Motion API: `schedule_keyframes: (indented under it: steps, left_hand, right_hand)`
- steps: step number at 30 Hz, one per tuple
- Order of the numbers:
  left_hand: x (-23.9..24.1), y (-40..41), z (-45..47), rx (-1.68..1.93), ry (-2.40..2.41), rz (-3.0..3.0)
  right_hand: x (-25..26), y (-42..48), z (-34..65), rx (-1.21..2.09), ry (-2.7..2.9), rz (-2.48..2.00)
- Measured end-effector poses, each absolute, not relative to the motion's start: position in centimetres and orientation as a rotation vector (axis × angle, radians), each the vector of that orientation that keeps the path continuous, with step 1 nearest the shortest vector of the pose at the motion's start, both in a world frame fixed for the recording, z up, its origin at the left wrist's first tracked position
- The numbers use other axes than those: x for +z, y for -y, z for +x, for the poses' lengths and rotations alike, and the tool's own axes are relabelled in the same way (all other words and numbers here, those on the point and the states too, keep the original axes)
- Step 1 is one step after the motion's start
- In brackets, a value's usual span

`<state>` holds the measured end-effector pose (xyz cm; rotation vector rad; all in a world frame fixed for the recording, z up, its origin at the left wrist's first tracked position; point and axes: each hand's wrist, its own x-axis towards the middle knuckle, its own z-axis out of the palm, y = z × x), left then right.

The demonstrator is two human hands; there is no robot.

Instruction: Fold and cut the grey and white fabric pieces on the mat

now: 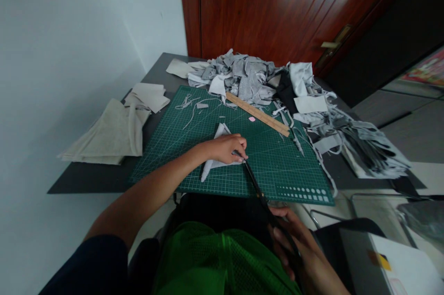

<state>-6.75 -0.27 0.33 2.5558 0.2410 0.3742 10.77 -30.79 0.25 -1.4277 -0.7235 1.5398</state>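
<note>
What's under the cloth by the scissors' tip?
The green mat shows around the pale cloth, so probably more mat. Whatever the cloth covers can't be seen.

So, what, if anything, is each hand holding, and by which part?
Right hand: scissors, by the handles. Left hand: touching the pale cloth; whether it grips is unclear.

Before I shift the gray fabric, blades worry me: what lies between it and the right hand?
In the head view, black scissors span that stretch, from the right hand over the green cutting mat to the gray fabric.
</note>
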Motion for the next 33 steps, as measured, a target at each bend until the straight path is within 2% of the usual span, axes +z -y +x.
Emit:
schedule_keyframes:
  steps: [33]
  left_hand:
    - [0.5,0.4,-6.7,0.371,-0.246,2.521]
  right_hand:
    - [-0.1,29.8,10.6,1.507,0.763,-1.488]
